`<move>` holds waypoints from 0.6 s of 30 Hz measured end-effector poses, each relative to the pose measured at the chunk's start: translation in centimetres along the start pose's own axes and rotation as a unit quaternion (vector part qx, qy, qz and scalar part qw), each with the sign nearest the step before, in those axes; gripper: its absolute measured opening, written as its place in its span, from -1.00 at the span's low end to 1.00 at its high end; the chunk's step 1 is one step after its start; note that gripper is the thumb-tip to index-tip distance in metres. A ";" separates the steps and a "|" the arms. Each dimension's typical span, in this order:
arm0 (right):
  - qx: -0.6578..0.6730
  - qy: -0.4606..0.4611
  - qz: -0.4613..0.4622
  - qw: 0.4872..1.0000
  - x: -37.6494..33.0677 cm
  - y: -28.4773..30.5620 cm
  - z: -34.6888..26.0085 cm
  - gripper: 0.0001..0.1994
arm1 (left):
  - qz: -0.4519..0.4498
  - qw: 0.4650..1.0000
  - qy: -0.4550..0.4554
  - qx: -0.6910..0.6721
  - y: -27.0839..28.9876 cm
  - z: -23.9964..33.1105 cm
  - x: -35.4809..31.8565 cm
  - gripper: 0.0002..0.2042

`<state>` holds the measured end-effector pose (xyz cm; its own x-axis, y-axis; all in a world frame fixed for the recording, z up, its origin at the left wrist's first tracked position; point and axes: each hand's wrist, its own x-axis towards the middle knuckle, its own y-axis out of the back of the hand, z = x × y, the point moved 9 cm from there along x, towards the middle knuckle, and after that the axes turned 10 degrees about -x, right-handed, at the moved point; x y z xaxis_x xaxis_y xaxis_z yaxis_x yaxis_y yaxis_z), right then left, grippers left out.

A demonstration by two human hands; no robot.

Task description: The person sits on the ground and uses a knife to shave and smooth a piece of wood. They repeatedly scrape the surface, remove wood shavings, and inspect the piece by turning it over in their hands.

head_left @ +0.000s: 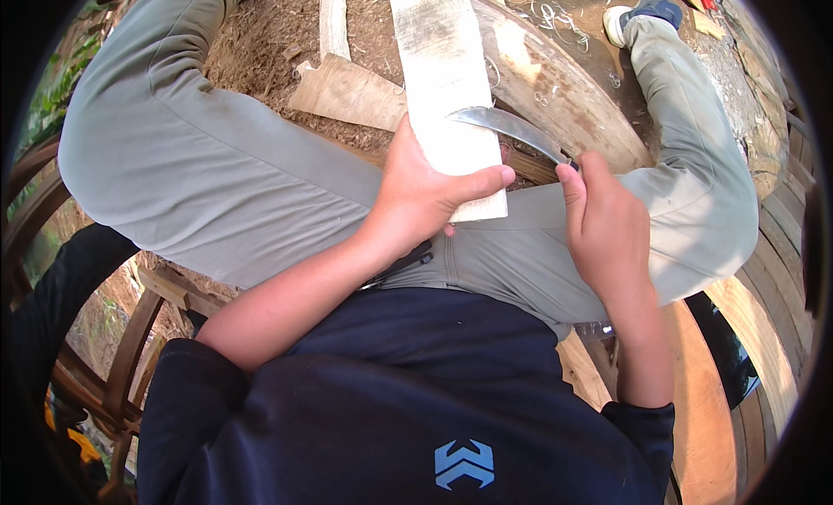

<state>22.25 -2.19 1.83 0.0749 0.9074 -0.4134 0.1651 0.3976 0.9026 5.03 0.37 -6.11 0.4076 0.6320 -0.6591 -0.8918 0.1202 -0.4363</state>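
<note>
My left hand (425, 180) is wrapped round the near end of a pale wooden board (442, 67), its thumb lying across the top face. The board runs away from me between my legs, and its far end passes out of the picture. In my right hand (603, 214) is a knife with a curved blade (525, 130); the fist hides most of the handle. The blade's tip rests on or just over the board's face, beyond my left thumb. Bright light washes out the board's surface there, so any cut mark is hard to make out.
Past the board lies a thick log (555, 80) on brown soil, with curled shavings (555, 17) around it. A flat wood offcut (351, 93) lies left of the board. Wooden planks (703, 401) are at my right, and a wooden frame (130, 349) stands at my left.
</note>
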 end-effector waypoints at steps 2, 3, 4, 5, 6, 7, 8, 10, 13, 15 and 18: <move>-0.022 0.007 0.036 0.999 -0.2 -0.1 -0.8 -0.68 | 0.019 1.000 -0.004 0.002 0.3 0.1 -0.2 -0.38; -0.030 0.013 0.043 0.999 -0.1 -0.1 -1.3 -0.69 | 0.027 1.000 -0.006 0.001 0.4 0.1 -0.3 -0.39; -0.038 0.019 0.049 0.998 0.3 -0.1 -1.8 -0.69 | 0.037 0.999 -0.009 -0.001 0.5 0.0 -0.4 -0.39; -0.046 0.025 0.056 0.997 0.6 -0.2 -2.1 -0.69 | 0.047 0.999 -0.012 -0.002 0.7 -0.1 -0.5 -0.40; -0.053 0.031 0.070 0.996 0.7 -0.2 -2.3 -0.69 | 0.055 0.998 -0.015 -0.003 1.0 0.0 -0.6 -0.40; -0.060 0.037 0.084 0.994 0.7 -0.3 -2.5 -0.69 | 0.052 0.999 -0.009 -0.001 1.1 -0.1 -0.6 -0.39; -0.066 0.043 0.097 0.992 0.7 -0.2 -2.7 -0.69 | 0.050 0.999 -0.002 0.002 1.3 -0.2 -0.6 -0.39; -0.069 0.045 0.113 0.990 0.7 -0.1 -3.1 -0.68 | 0.059 0.998 -0.007 0.001 1.7 -0.3 -0.5 -0.38; -0.070 0.048 0.131 0.988 1.3 0.0 -4.0 -0.67 | 0.105 0.994 -0.024 -0.004 2.5 -0.6 -0.7 -0.40; -0.058 0.052 0.143 0.987 2.0 0.0 -4.3 -0.67 | 0.080 0.997 -0.018 -0.010 2.1 -0.4 -0.5 -0.41; -0.033 0.057 0.164 0.984 3.1 0.1 -4.7 -0.68 | 0.070 0.997 -0.017 -0.017 1.7 -0.3 -0.6 -0.43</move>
<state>17.89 1.31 1.23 0.0010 0.9964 -0.0849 0.0850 0.0845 0.9928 3.34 -0.01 -6.60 0.2724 0.6663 -0.6942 -0.9321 0.0037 -0.3622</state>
